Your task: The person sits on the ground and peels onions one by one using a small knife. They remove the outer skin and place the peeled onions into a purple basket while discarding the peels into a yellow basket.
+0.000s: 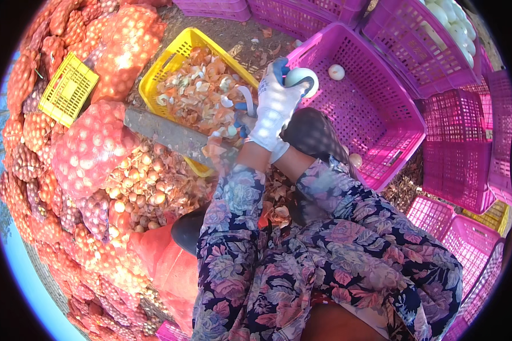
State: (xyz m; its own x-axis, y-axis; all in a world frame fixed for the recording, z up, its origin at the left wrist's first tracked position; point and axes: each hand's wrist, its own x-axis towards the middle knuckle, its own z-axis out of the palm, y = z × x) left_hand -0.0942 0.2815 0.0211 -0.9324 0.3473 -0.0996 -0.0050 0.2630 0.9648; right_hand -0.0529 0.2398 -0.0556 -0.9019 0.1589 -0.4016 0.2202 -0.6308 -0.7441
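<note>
My left hand, in a white glove with blue-coated fingers, grips a peeled white onion at the near-left rim of a purple plastic crate. Behind and below its wrist is my right hand, gloved alike and partly hidden; the forearms cross. A thin, pale, curved piece rises from its fingers; whether it is a blade or an onion layer I cannot tell. Beside this hand, a yellow plastic crate holds onion skins. A peeled onion lies inside the purple crate, and another near its lower-left edge.
A grey board lies across the yellow crate. Loose unpeeled onions and red mesh sacks of onions fill the left, with a small yellow crate on them. More purple crates stand right, one holding peeled onions.
</note>
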